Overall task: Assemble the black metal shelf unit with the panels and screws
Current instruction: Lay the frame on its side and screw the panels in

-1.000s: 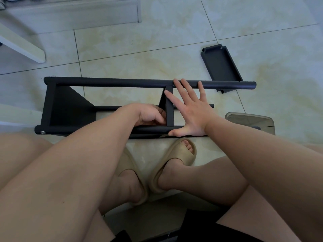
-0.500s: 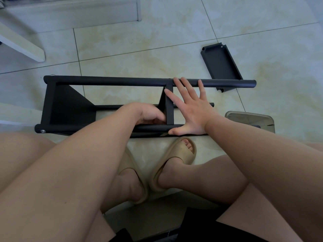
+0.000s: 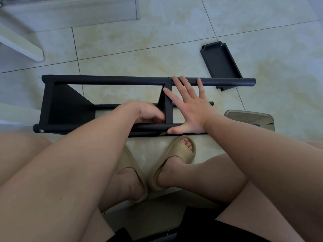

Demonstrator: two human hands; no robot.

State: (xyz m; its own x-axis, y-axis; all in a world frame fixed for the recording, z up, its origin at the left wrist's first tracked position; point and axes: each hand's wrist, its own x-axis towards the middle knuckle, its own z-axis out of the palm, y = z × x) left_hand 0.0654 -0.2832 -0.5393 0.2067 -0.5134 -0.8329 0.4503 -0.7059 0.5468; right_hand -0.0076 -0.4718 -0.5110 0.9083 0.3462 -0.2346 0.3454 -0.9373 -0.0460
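Presently black metal tube shelf frame (image 3: 108, 80) lies sideways on pale tiled floor (image 3: 139, 41). Right hand (image 3: 190, 110) flat, fingers spread, pressing it — left hand (image 3: 148, 113) curled inside the frame, whether holding anything unclear.

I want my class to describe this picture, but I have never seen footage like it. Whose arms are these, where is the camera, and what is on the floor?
No machine here: a seated person works with bare hands, and the one picture comes from a camera worn on the head, looking down past the knees. On the tiled floor a part-built black shelf frame lies on its side. The right hand presses flat, fingers spread, across the frame beside its middle panel. The left hand is curled at that panel's near end; whether it holds anything is hidden. A loose black panel lies beyond the frame, near its right end. The feet wear tan sandals.
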